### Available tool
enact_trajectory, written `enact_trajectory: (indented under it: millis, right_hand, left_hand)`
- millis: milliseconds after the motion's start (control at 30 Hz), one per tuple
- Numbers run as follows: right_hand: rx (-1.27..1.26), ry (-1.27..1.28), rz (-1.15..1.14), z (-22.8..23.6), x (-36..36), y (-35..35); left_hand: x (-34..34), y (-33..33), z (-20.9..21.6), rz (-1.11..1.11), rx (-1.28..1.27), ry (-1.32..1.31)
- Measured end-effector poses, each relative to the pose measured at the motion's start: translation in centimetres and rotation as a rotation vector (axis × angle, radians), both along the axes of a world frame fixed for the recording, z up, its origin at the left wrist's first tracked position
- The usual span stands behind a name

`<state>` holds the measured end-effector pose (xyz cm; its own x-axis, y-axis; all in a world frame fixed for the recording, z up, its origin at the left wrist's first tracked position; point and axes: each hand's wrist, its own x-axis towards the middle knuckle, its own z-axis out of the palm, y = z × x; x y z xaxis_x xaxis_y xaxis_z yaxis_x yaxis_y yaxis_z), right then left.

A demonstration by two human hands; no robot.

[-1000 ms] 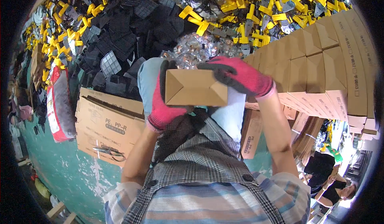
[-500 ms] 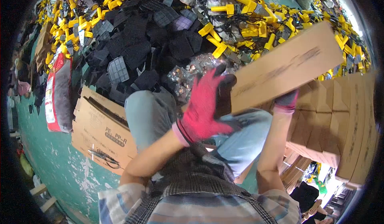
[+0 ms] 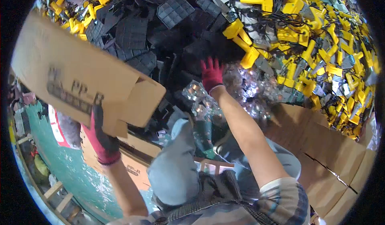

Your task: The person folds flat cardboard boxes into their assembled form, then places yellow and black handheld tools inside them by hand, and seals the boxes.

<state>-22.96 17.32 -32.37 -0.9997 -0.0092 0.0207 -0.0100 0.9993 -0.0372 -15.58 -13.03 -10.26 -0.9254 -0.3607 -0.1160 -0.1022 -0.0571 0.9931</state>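
Note:
My left hand (image 3: 100,138), in a pink work glove with dark fingers, grips the lower edge of a long brown cardboard box (image 3: 76,66). The box is tilted at the left, and end flaps stick out at its right. Stretched out ahead of me, my right hand (image 3: 211,75) is open in a pink glove, fingers spread over black plastic pieces. Right beside that hand lies a heap of clear plastic bags (image 3: 248,86) with small shiny contents. Dark square ribbed plates (image 3: 174,12) are piled beyond it.
Yellow-handled tools (image 3: 294,34) with black cords are heaped at the right and far left. Flat brown cartons (image 3: 321,152) stand at the right. Another open carton (image 3: 134,166) and a red-white bag (image 3: 60,124) sit at the left on the green floor (image 3: 76,173).
A box held at the right by my right hand half a second ago appears now at the left in my left hand. My right hand has let go and reached forward.

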Motion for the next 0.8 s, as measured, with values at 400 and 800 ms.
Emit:
enact_trajectory:
  millis: [400, 800]
  right_hand:
    - [-1.509, 0.257, -0.293, 11.5, 0.8, 4.0]
    - [-0.771, 0.086, 0.081, 14.3, 6.0, -8.4]
  left_hand:
    - [-1.6, 5.2, -5.6, 0.173, 0.632, -0.075]
    - [-0.5, 10.7, -8.1, -0.128, 0.85, -0.177]
